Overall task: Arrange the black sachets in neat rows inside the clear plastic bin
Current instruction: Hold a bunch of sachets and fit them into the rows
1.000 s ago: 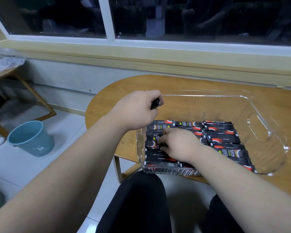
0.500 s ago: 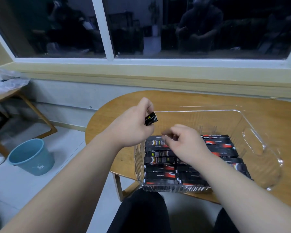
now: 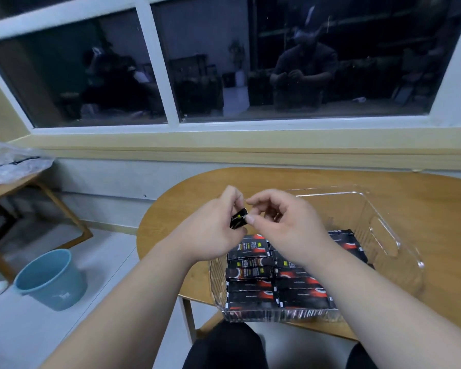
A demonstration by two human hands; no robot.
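A clear plastic bin (image 3: 383,217) stands on the round wooden table (image 3: 423,209), and several black sachets (image 3: 249,272) lie in rows across its near half. Above the bin's far left corner my left hand (image 3: 213,230) grips a small bunch of black sachets (image 3: 238,221). My right hand (image 3: 285,222) is right beside it, thumb and forefinger pinching the end of that bunch. My forearms hide part of the middle rows.
A blue bucket (image 3: 51,278) sits on the floor to the left. A second wooden table (image 3: 14,182) with a plastic bag on it stands at the far left. A window sill runs behind the table. My knees are below the table's near edge.
My right hand has lifted out of the bin and come up to the sachets in my left hand, which also rose. The camera has tilted upward.
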